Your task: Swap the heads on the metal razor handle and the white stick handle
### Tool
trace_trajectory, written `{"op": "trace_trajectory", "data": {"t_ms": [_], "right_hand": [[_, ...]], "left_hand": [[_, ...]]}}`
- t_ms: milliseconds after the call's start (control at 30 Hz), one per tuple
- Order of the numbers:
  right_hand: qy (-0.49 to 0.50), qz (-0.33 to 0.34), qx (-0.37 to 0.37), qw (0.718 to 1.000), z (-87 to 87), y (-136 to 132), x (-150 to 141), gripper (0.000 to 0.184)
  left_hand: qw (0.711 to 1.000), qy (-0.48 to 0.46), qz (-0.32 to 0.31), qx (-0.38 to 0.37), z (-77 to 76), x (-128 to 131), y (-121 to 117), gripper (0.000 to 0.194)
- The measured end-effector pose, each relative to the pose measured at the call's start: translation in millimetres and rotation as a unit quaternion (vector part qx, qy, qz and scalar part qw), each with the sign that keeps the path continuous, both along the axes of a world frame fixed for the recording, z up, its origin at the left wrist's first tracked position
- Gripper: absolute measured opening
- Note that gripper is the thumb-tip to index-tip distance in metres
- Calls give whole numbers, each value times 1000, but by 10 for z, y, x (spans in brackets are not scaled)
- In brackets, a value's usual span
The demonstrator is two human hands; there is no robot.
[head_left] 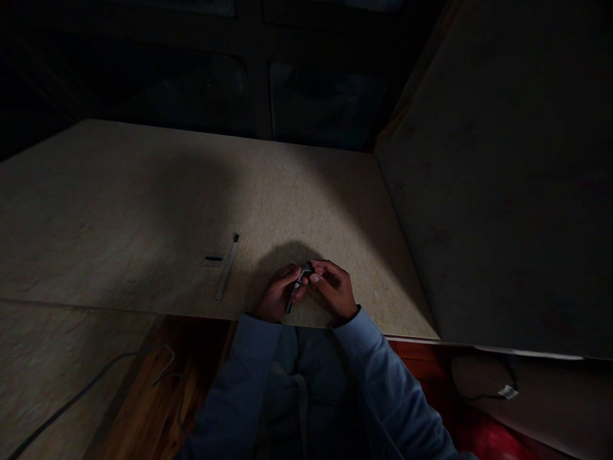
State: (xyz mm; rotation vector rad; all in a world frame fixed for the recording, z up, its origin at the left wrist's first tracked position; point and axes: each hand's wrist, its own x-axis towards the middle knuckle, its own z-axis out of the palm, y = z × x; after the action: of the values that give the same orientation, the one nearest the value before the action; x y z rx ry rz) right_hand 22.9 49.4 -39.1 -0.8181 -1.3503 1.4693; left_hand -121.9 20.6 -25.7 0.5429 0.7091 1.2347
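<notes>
Close to the table's front edge, my left hand (278, 292) and my right hand (336, 287) are together around a small black-and-silver razor-like tool (299, 281). Its slim dark handle slants down toward me from my left fingers. At the top end, the fingertips of my right hand pinch the dark head, hiding part of it. The dim light leaves its exact kind unclear. To the left on the table lies a thin pale stick with a dark tip (227, 267), like a small brush. Beside that is a small clear piece with a dark strip (213, 258).
The pale, marbled tabletop (306, 185) meets a dark upright panel (502, 191) at the right. Dark window panes (325, 102) stand behind. At lower left, a cable (96, 378) runs past a wooden surface (143, 409). Something red (488, 437) lies low at right.
</notes>
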Motion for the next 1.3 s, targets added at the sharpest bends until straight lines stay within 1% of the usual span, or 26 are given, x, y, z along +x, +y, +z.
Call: {"op": "trace_trajectory", "data": {"t_ms": [200,400,500,667,833,1000,1133,1300], "right_hand": [[-6,-11,1,1000,11,0,-6,35],[17,-16,24,999,55,0,-16,30],[9,-18,29,999,63,1,-14,33],[1,-19,23,1000,14,5,2,36],[7,-25,9,1000,-64,18,30,37],[-2,-26,2,1000,-74,19,33,42],[-2,-27,-1,1000,-50,9,26,41],[8,-31,3,999,-29,-7,29,36]], "left_hand": [[1000,10,17,3,0,5,-1,34],[1000,10,22,6,-34,4,-1,35],[1000,18,20,11,-36,6,-6,37],[999,21,22,16,-24,6,-9,37],[1000,16,14,13,22,8,-16,37],[999,16,21,18,47,14,-24,37],[1000,13,21,4,20,7,-15,36],[1000,-15,15,-17,-32,-3,10,34]]}}
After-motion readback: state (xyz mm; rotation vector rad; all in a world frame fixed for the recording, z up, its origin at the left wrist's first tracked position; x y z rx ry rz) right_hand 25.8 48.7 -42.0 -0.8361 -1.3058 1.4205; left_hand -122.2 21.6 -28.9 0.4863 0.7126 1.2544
